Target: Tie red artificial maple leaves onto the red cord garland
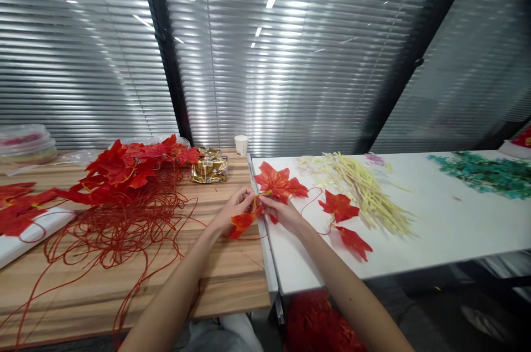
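My left hand and my right hand meet over the seam between the wooden table and the white table. Both pinch a red artificial maple leaf with a yellow stem on a thin red vine. A bigger red leaf lies just beyond my fingers. Two more red leaves on the same vine trail to the right across the white table.
A heap of red leaves and tangled red vine cords covers the wooden table's left. A gold packet and a paper cup stand behind. Yellow stems and green foliage lie on the white table. More red leaves sit below.
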`<state>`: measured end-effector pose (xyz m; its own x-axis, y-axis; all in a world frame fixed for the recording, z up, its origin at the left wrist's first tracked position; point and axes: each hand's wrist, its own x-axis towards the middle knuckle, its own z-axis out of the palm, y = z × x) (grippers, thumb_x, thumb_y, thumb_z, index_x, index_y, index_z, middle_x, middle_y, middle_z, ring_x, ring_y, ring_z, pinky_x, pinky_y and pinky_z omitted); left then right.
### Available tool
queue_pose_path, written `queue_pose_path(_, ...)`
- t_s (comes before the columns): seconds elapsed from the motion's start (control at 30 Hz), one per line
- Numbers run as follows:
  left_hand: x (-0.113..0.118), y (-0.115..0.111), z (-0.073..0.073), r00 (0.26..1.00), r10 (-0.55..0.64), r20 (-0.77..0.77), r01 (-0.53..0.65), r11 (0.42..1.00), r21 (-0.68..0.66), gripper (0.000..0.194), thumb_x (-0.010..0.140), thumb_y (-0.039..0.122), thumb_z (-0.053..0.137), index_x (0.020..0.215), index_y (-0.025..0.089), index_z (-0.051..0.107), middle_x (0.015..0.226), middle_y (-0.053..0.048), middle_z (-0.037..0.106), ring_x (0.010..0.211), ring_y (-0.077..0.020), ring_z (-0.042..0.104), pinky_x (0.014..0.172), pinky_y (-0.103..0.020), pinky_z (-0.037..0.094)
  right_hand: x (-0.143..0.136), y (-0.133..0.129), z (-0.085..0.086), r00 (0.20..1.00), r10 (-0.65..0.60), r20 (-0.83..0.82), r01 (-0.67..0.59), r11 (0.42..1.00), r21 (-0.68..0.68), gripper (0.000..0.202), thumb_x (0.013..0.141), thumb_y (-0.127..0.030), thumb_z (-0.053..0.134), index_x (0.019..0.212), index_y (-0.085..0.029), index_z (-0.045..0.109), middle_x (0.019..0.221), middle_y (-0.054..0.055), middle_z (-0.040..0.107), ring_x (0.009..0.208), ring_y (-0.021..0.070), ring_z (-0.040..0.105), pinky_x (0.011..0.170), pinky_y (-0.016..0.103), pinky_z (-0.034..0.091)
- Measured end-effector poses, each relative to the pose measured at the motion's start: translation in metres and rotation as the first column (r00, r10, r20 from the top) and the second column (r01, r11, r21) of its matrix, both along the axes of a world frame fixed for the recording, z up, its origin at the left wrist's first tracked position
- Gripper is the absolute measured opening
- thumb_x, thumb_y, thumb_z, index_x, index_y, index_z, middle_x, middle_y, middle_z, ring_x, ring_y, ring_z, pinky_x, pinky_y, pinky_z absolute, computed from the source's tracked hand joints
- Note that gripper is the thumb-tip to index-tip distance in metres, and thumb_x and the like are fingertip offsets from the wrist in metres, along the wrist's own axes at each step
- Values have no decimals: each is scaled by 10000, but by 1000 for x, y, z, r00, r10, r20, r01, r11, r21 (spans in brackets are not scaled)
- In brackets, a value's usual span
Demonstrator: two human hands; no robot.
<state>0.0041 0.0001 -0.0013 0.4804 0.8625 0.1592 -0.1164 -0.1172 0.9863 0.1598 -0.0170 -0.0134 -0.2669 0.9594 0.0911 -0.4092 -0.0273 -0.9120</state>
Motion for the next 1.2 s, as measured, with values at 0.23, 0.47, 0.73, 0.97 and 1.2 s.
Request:
queue_pose_path(0.23, 3, 3, -6, 1000, -25, 15, 25, 999, 29, 336, 770, 493, 506, 751, 170, 416, 602, 31, 484, 477, -72, 452, 458, -193, 384, -1, 2, -1, 1000, 12, 23, -12, 1000, -8, 206, 666, -319, 702, 775, -147, 669, 705, 25, 610, 648, 114, 564, 595, 227, 466)
queue_pose_path(0.47, 2, 3, -8, 987, 110, -113, -87, 978, 187, 288, 819, 445, 458, 776, 162, 437, 671, 17, 503, 563, -79, 468, 529, -195, 387, -3, 4, -5, 995, -93, 38, 92, 995, 27, 208, 643, -331, 716, 744, -160, 655, 686, 12, 608, 626, 114, 552, 582, 233, 463)
queue_pose_path(0.73, 3, -1, -2, 983, 89, -162, -49, 970, 237, 284, 845, 436, 418, 788, 159, 435, 727, 3, 495, 609, -94, 471, 551, -209, 381, -3, 2, -4, 982, -169, 87, 166, 985, 40, 192, 644, -333, 711, 701, -162, 645, 643, 2, 592, 594, 109, 538, 573, 232, 435)
queue_pose_path(0.97, 3, 3, -6, 990, 47, -136, -14, 973, 229, 274, 837, 425, 442, 823, 152, 458, 690, 1, 519, 559, -91, 473, 535, -213, 375, -3, 3, -2, 986, -133, 97, 116, 979, 169, 185, 697, -322, 673, 749, -145, 651, 685, 25, 603, 629, 116, 544, 617, 243, 438)
queue_pose_path(1.2, 2, 8, -16, 975, 103, -196, -39, 952, 304, 261, 859, 411, 396, 787, 164, 434, 703, -10, 531, 612, -112, 495, 590, -240, 394, -3, 5, -6, 987, -109, 119, 90, 983, 160, 217, 690, -351, 677, 773, -152, 650, 685, 21, 615, 604, 113, 547, 591, 240, 442)
